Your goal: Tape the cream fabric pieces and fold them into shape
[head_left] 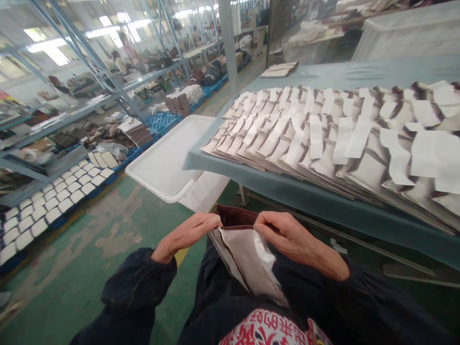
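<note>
Low in the middle of the head view, both my hands hold a small stack of flat grey-beige material pieces [247, 261] with a dark brown top edge, resting against my lap. My left hand [189, 235] pinches the stack's upper left corner. My right hand [293, 239] grips the upper right edge, fingers curled over it. A white paper slip shows on the top piece. Dark sleeves cover both forearms.
A table with a teal cover [323, 201] stands right ahead, carrying overlapping rows of similar pieces with white slips [323, 134]. A white plastic tray [168, 163] sticks out at the table's left end. Metal shelving [72, 105] and blue pallets with white pieces [53, 196] line the left aisle.
</note>
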